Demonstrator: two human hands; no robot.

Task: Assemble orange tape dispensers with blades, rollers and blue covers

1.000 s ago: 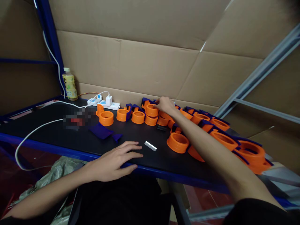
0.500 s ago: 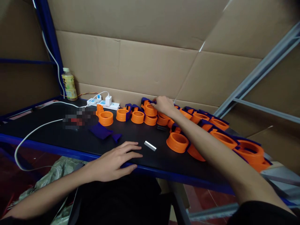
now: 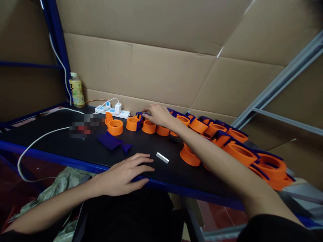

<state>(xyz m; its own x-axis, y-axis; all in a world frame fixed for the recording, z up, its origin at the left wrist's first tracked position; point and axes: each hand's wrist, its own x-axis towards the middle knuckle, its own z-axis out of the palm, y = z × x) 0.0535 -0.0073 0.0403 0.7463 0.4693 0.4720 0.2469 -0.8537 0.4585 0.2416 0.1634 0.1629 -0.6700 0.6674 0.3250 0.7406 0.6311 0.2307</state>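
My left hand lies open and palm down at the table's front edge, fingers spread, holding nothing. Just beyond its fingertips is a short silver bar. My right hand reaches across to the back row, its fingers bent round the purple upper part of an orange ring piece, which still stands on the table. The hand partly hides this piece and the orange ring to its right. Left of the fingers stands another orange ring with a purple side. One ring piece sits higher, behind my right wrist.
Several more orange-and-purple ring pieces crowd the right side under my forearm. Purple scraps, a plain orange ring, a white power strip, a white cable and a bottle are leftward. Cardboard walls the back.
My right hand has moved left from the stacked ring to the neighbouring piece. The upper ring of that stack is gone from there. My left hand stays put.
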